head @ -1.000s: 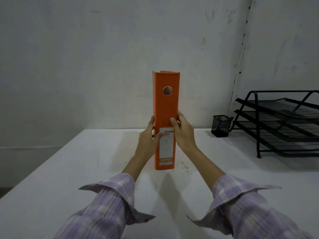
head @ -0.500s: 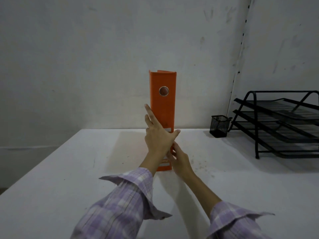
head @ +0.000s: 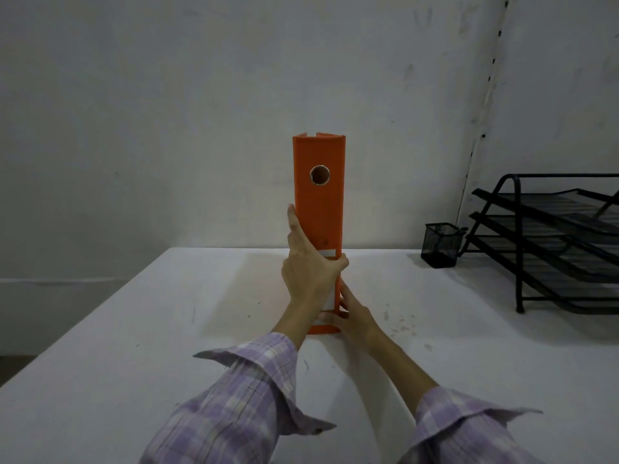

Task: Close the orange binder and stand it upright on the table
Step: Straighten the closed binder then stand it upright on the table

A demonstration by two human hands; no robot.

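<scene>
The orange binder (head: 319,202) stands upright and closed on the white table (head: 167,329), its spine with a round finger hole facing me. My left hand (head: 308,266) wraps around the spine at mid height, thumb across the front and fingers up along the left side. My right hand (head: 351,313) holds the binder's lower right edge near the base, thumb across the white label. The lower part of the spine is hidden behind my hands.
A black mesh pen cup (head: 440,245) sits at the back right by the wall. A black three-tier wire paper tray (head: 552,242) stands to its right. The wall runs just behind the binder.
From both hands flanking the spine at mid height, my right hand dropped to the base and my left hand crossed onto the spine. The binder stayed upright.
</scene>
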